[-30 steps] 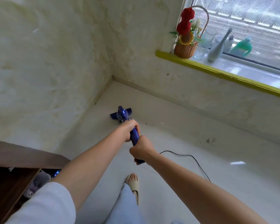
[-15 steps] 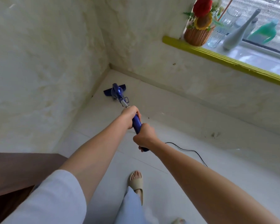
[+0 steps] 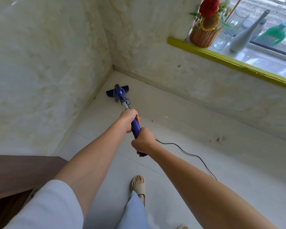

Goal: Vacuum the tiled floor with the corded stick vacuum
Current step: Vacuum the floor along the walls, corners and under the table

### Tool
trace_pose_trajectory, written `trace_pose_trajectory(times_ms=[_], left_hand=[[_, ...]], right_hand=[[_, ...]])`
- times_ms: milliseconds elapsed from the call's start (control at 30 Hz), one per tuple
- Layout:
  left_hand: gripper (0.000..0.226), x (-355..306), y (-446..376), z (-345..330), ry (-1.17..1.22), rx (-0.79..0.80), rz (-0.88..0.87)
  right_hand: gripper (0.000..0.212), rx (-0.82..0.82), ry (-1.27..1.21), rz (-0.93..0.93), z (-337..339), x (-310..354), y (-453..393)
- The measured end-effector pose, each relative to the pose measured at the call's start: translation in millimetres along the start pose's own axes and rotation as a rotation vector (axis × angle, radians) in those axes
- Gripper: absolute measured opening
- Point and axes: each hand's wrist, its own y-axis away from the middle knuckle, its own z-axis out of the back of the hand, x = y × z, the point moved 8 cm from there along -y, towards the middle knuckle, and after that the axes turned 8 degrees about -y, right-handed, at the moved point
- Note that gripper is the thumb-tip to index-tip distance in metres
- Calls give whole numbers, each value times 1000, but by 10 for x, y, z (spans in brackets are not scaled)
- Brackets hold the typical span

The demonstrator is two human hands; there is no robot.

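A blue corded stick vacuum (image 3: pixel 119 94) stretches away from me over the white tiled floor (image 3: pixel 180 129). Its flat head lies close to the corner where the two marbled walls meet, beside the left wall. My left hand (image 3: pixel 128 119) grips the upper part of the blue handle. Just below it, my right hand (image 3: pixel 143 141) grips the handle's end. The black cord (image 3: pixel 188 153) leaves the handle end and trails right across the tiles, passing behind my right forearm.
A dark wooden cabinet (image 3: pixel 21 172) stands at the lower left. My sandalled foot (image 3: pixel 138 184) is on the tiles below my hands. The yellow-edged windowsill (image 3: pixel 229 61) at the upper right holds a flower basket (image 3: pixel 204 36), a glass and bottles. Dark specks mark the floor near the right wall.
The vacuum head has slid forward into the corner along the left wall, and both arms have stretched out with it. The view has tilted, so the sill sits higher.
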Motion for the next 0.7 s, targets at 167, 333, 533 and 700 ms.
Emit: trace_pose_trajectory(times_ms=[167, 333, 533, 700], left_hand=[[16, 201, 238, -214, 3, 20, 1], [15, 423, 550, -471, 7, 26, 12], [17, 797, 1086, -811, 20, 23, 27], [40, 1171, 1591, -1167, -7, 49, 54]], right_hand=[[28, -14, 35, -5, 102, -234, 280], [30, -11, 96, -15, 269, -501, 555], [26, 11, 155, -11, 441, -935, 1045], [20, 9, 211, 7, 652, -1348, 1533]])
